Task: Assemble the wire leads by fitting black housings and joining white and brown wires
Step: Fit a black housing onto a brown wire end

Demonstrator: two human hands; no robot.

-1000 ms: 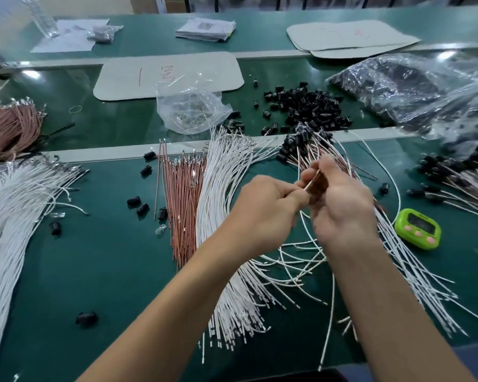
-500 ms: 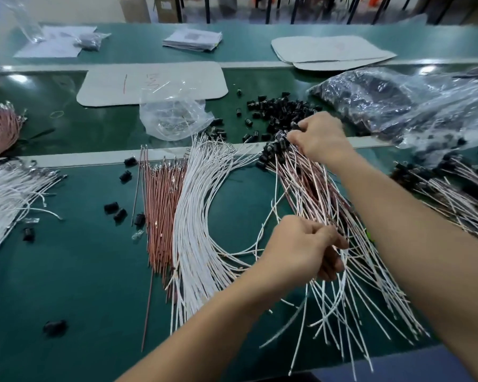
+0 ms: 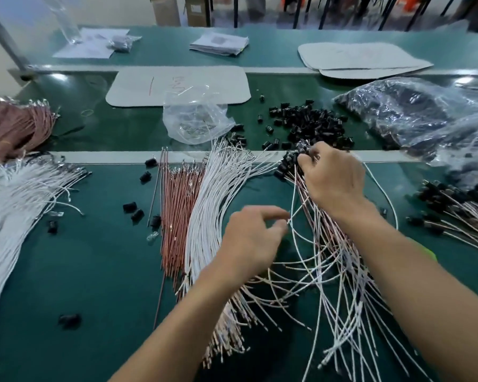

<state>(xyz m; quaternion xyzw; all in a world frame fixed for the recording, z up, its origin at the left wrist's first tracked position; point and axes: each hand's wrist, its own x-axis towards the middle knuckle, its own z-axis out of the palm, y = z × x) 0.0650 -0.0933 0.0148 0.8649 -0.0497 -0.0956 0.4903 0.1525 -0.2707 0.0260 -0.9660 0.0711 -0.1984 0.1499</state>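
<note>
Green matte table (image 3: 94, 271), pale strip crossing it mid-depth. Right hand (image 3: 334, 180) reaches toward the far side, fingers closed on the housed ends of the finished leads (image 3: 342, 257), right at the strip. These leads: thin white and brown wires paired, black plastic caps at the far ends, loose ends fanning out toward the near edge under the right forearm. Left hand (image 3: 251, 238) blurred, fingers loosely curled and parted, thumb and forefinger near a single white wire (image 3: 294, 210); can't tell if it's pinched. Hands apart.

Middle of table: curved bundle of white wires (image 3: 207, 210), smooth round insulation; just left of it a straight bundle of brown wires (image 3: 177, 216), coppery, metal terminals at the far ends. Loose black housings (image 3: 309, 125) piled beyond the strip, small stubby cylinders; a few strays scattered left of the brown bundle.

Clear crinkled plastic bag (image 3: 193, 119) beyond the strip, small shiny metal bits inside. Big clear bag (image 3: 414, 111) toward the far right corner, packed with dark parts. Left edge: another white bundle (image 3: 14, 194) and a brown bundle (image 3: 14, 128) behind it. Right edge: a second heap of capped leads (image 3: 458, 210). Grey rounded mats (image 3: 177, 84) and paper stacks along the far side.
</note>
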